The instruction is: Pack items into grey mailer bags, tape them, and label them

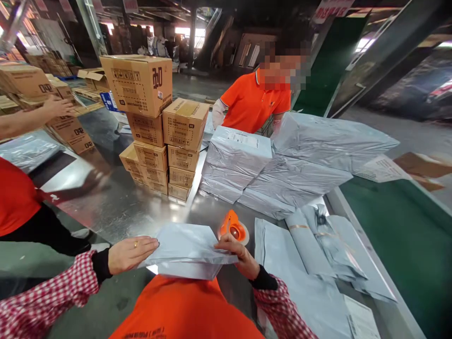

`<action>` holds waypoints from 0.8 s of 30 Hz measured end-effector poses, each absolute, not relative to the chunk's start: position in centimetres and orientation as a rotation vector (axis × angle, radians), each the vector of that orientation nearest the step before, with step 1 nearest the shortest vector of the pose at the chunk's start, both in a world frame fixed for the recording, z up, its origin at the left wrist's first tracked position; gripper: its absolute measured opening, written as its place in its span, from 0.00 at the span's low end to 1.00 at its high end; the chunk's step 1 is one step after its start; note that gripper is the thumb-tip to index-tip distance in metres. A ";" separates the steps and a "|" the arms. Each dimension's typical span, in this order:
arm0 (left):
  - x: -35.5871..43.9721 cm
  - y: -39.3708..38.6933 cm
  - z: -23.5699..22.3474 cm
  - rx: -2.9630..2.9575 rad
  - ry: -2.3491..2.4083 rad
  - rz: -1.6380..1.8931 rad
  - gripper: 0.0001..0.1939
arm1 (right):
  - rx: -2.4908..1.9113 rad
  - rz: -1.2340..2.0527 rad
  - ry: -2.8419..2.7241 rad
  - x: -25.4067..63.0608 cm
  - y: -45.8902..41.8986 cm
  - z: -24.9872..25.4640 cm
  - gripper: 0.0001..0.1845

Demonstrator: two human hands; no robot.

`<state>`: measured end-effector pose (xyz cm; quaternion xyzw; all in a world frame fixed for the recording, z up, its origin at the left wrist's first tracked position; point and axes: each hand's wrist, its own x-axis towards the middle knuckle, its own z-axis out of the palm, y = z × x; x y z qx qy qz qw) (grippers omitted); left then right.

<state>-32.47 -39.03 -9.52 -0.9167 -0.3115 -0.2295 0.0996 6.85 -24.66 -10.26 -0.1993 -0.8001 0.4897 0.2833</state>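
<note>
**Hands working grey poly mailer (187, 249) on steel surface (116, 207)**

Mailer lies at the near edge of the surface, in front of the person. Left hand (132, 255) flat on it, fingers open, not gripping. Right hand (238, 256) curled over its right end, grasping it. Orange tape dispenser (231, 226) just beyond right hand. Stacked grey parcels (236, 165) and cardboard boxes (151, 141) farther along the surface.
</note>
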 end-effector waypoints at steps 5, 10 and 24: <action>-32.2 -39.9 -8.8 -2.745 -0.980 -0.563 0.20 | -0.462 1.418 -2.108 6.9 -24.4 -10.0 0.15; -31.8 -41.4 -8.7 -2.785 -0.901 -0.516 0.14 | -0.396 1.542 -1.990 7.1 -24.5 -10.6 0.15; -29.9 -41.2 -7.8 -2.806 -1.204 -0.464 0.30 | -0.469 1.275 -2.310 8.3 -25.4 -9.0 0.18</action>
